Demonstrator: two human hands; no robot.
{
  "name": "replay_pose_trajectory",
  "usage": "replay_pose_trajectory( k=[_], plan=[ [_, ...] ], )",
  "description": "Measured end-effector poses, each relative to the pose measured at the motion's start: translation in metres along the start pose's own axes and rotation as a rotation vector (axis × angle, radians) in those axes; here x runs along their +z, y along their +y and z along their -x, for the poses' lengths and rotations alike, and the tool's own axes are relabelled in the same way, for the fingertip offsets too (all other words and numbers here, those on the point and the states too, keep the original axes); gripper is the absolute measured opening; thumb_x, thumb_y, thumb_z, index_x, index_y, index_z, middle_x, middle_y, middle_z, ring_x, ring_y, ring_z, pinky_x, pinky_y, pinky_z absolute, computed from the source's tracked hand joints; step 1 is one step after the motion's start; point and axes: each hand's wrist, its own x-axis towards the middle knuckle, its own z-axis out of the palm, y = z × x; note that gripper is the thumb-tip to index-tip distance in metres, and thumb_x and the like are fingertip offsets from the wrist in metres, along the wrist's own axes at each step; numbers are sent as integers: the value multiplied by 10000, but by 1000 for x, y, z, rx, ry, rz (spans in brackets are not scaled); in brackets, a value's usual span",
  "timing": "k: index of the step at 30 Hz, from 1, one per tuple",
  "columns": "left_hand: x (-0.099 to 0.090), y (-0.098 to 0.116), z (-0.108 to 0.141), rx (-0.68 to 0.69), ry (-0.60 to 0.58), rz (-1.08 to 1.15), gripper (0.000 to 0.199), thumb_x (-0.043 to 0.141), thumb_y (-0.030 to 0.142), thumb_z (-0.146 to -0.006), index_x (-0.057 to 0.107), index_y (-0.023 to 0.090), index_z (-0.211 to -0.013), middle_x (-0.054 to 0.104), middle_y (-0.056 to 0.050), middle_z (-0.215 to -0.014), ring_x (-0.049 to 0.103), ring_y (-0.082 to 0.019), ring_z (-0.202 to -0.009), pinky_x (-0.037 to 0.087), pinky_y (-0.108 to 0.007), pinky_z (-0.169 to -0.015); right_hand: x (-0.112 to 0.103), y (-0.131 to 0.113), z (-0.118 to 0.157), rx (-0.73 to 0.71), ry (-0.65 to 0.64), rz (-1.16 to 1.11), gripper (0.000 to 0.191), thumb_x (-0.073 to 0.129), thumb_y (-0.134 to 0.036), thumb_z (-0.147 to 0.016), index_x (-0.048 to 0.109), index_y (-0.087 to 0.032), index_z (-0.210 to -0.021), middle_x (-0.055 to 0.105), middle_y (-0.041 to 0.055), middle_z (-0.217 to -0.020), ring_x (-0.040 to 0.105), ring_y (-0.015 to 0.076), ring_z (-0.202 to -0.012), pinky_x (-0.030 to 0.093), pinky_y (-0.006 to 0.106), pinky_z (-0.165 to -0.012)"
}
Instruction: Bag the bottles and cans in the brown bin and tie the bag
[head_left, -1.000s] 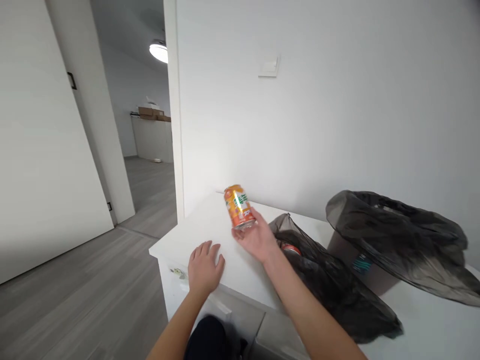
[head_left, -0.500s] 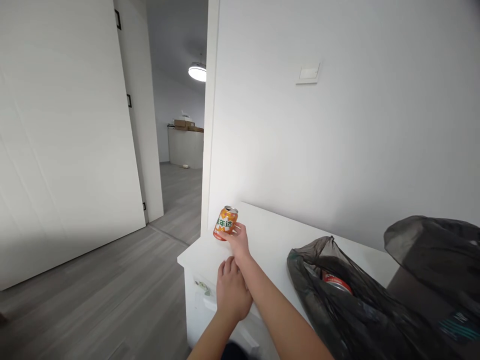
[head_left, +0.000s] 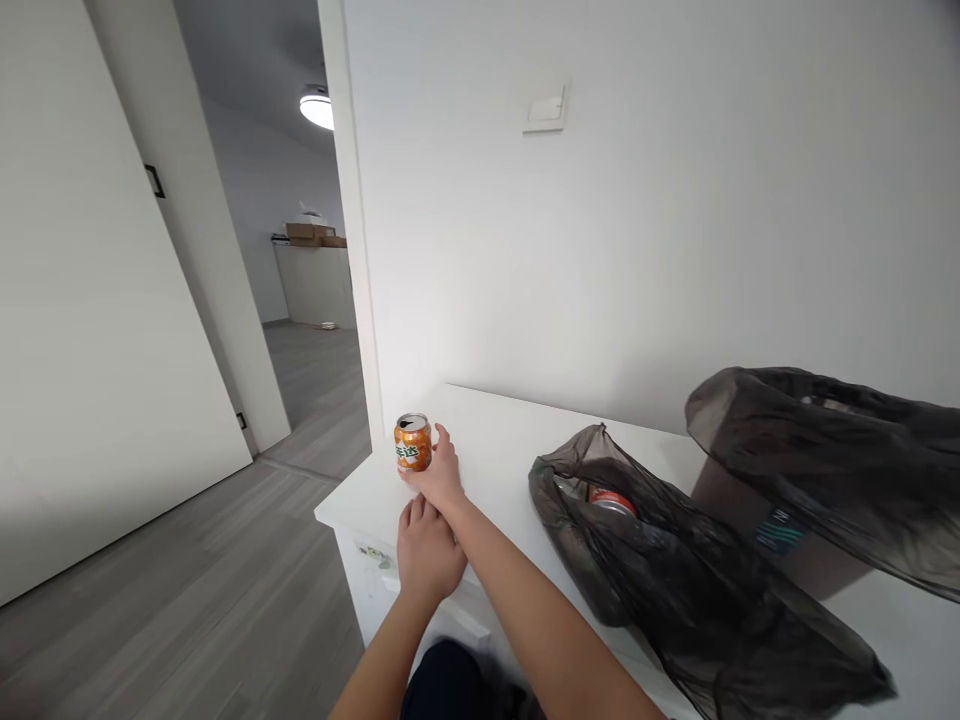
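An orange drink can (head_left: 413,445) with green and white lettering stands upright on the white cabinet top (head_left: 487,430), near its left end. Its top opening shows. Beside the can's right side is my right hand (head_left: 439,475), fingers apart; the thumb lies near the can's base and the index finger points away from it. My left hand (head_left: 429,548) rests palm down at the cabinet's front edge, against my right wrist, holding nothing. A dark translucent bag (head_left: 675,560) lies to the right, with a red-and-silver can (head_left: 613,502) inside its mouth.
Behind on the right, another dark bag (head_left: 817,440) covers the upper part of a grey bin (head_left: 810,560). A white wall with a switch (head_left: 545,110) rises behind the cabinet. At left are a white door (head_left: 105,300), grey floor (head_left: 247,560) and a doorway to another room.
The view has shifted right, so things sit farther left. The can, tilted in my right hand's grasp before, now stands upright, and the fingers of that hand have opened.
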Motion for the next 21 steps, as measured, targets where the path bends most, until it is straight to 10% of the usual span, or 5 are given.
replay_pose_trajectory(
  k=[5,9,14,18,21],
  plan=[
    [11,-6,-8,-4,41,-7,501,513,344,-909,661,200,-1365,614,-142,-1432,460,-339,-1383,306,-486,-1176,-55,-18,53,123,-68,-200,896,798,-385,-736,371,-270,-1515,459,136,-1464,529,278,-1317,487,396,-1034],
    [19,-11,-14,1,83,-2,487,491,418,-954,618,288,-1406,541,-88,-1528,439,-315,-1420,324,-492,-1169,-147,-11,109,-50,-202,-254,441,742,-427,-810,661,-256,-1208,671,55,-1132,667,220,-1026,534,355,-914],
    [16,-15,-21,4,92,3,458,452,467,-970,633,356,-1376,552,-46,-1521,457,-308,-1414,360,-499,-1144,-251,24,122,-98,9,63,221,528,-274,-946,723,-221,-1035,728,44,-972,687,200,-924,530,333,-860],
    [4,-11,-24,-33,82,12,472,443,459,-949,646,342,-1358,575,-32,-1500,485,-291,-1399,380,-497,-1141,-266,44,109,-3,-31,354,279,521,-115,-870,756,-186,-1004,750,59,-909,704,206,-873,511,324,-864],
    [-8,-5,-24,-71,55,25,469,441,449,-938,672,325,-1327,597,-29,-1481,505,-288,-1385,398,-489,-1140,-249,45,107,65,-78,455,324,666,-309,-841,748,-183,-1129,763,89,-968,710,263,-908,513,346,-831]
  ],
)
